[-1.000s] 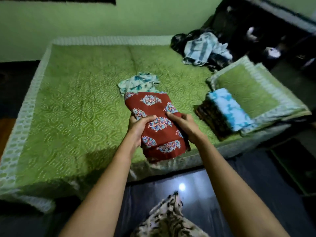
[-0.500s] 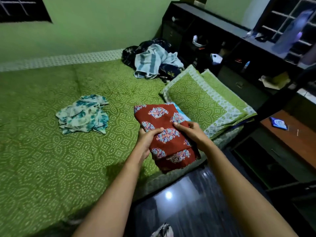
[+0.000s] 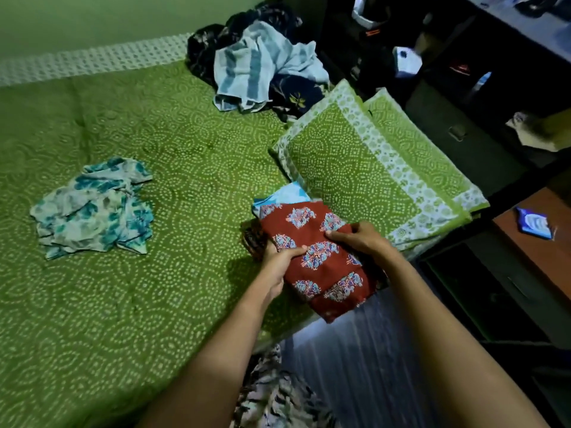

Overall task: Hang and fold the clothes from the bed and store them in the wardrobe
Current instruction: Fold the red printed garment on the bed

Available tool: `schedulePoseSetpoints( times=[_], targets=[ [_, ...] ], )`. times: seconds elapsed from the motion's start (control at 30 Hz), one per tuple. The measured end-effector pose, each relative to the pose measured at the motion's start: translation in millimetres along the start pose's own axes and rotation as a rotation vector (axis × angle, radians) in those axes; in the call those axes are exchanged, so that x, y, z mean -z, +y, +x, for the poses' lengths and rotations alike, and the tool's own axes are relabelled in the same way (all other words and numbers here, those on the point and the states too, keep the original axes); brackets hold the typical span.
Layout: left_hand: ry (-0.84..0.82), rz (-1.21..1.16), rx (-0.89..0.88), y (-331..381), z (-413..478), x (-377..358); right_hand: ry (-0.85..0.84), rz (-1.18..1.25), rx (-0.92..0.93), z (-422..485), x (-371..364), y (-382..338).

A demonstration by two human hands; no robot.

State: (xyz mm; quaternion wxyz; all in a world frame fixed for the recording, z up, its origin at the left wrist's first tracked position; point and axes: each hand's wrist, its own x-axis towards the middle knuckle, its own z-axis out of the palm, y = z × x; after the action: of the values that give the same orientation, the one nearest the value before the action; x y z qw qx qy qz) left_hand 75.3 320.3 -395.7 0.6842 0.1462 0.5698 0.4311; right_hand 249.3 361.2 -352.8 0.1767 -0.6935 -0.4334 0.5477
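Observation:
A folded red garment with blue flower prints (image 3: pixel 321 261) is held over the bed's near right edge. My left hand (image 3: pixel 278 267) grips its left side, thumb on top. My right hand (image 3: pixel 361 239) grips its right side. Under the garment lies a stack of folded clothes, with a light blue piece (image 3: pixel 284 194) and a dark brown one (image 3: pixel 251 236) showing at the edges. A crumpled white and teal garment (image 3: pixel 92 208) lies on the green bedspread (image 3: pixel 123 304) to the left. A heap with a striped blue towel (image 3: pixel 259 66) and dark clothes sits at the bed's far side.
Two green pillows (image 3: pixel 364 168) lie just right of the stack. Dark shelving (image 3: pixel 463 72) runs along the right side, with a brown wooden surface (image 3: pixel 537 245) holding a small blue packet (image 3: pixel 534 225). The shiny dark floor (image 3: pixel 364 359) is below, next to my patterned clothing (image 3: pixel 278 403).
Both hands have carried the red garment rightward across the bed and lowered it onto the folded stack beside the pillows. My view has turned right.

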Motion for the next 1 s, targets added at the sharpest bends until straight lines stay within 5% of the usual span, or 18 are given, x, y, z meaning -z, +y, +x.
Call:
schedulePoseSetpoints(
  times=[0.23,0.37,0.57,1.0],
  targets=[
    [0.193,0.127,-0.007,27.7,87.1,-1.0,-0.083,-0.289,0.139,100.9,-8.5,-0.7],
    [0.22,0.211,0.088,27.2,104.6,-1.7,-0.216,-0.457,0.065,127.3,-28.5,26.9],
    [0.022,0.025,0.272,19.3,108.7,-14.8,-0.179,-0.186,-0.076,128.2,-32.8,17.2],
    [0.148,-0.149,0.149,34.5,77.4,-26.3,-0.272,0.305,-0.214,129.1,-37.1,-4.3]
  ],
)
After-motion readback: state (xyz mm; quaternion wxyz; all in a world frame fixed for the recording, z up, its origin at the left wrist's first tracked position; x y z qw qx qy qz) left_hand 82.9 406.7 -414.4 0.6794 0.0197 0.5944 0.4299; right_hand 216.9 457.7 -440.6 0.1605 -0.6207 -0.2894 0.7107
